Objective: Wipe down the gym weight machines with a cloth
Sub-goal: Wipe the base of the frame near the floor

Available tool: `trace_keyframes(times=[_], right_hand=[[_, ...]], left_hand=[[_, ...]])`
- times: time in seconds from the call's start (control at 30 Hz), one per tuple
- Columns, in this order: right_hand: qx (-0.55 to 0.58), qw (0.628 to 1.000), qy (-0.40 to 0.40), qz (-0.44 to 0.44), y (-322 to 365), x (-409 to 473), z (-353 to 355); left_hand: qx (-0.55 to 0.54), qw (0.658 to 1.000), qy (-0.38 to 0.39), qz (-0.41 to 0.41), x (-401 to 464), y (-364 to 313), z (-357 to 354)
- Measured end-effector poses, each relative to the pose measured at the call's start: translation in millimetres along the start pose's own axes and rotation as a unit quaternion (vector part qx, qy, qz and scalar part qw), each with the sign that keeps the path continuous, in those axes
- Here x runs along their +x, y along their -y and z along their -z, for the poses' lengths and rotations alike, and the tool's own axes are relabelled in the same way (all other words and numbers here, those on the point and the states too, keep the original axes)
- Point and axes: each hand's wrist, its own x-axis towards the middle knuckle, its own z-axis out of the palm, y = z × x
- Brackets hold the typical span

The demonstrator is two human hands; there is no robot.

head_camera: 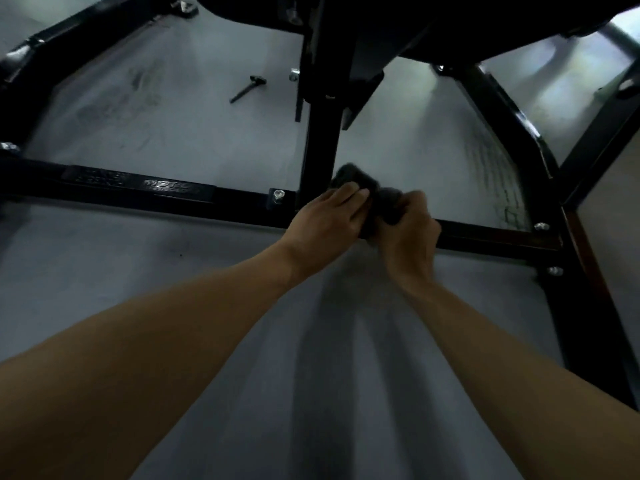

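Down at floor level, by the frame joint: both hands meet on a dark cloth where the upright post joins the low cross bar of the black weight machine.

Cloth, place: bunched between the two hands, against the foot of the post and just above the cross bar; whether it presses on the metal cannot be told.

Left hand: fingers curled over the left part of the cloth, holding it.

Right hand: fingers closed round the right part of the cloth, which is somewhat blurred.

Cloth, handling: it looks soft, limp and light, folding wherever it is gripped; likely to bunch and slip off the narrow bar unless folded into a flat pad.

Where to hold: probably a folded wad under the palm and fingers, loose ends tucked in.

Machine frame: rigid painted steel, glossy, fixed with bolts; it should take firm rubbing, though bolt heads could snag the fabric.

Nearby: a loose pin lies on the grey floor, well apart from the hands.
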Motion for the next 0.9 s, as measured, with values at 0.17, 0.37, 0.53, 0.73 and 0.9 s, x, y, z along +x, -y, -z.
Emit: trace_keyframes(times=[0.17,0.37,0.53,0.73,0.9], right_hand=[[-0.141,0.988,0.059,-0.012,-51.3,17.5,5.9],[-0.255,0.939,0.103,0.207,-57.8,-2.3,-36.1],[-0.347,0.914,0.063,0.202,-65.5,7.1,-60.8],[-0.485,0.848,0.051,0.209,-150.6,52.5,32.3],[-0.544,0.826,0.055,0.136,-169.2,73.5,71.6]], left_hand=[[0.042,0.955,0.293,-0.026,16.5,-22.2,-16.0],[0.043,0.981,0.187,-0.023,7.7,-0.5,-8.5],[0.069,0.971,0.226,-0.020,0.9,3.4,-8.0],[0.081,0.958,0.273,-0.033,24.9,-18.8,-18.5],[0.053,0.954,0.295,0.030,45.0,-43.1,-19.2]])
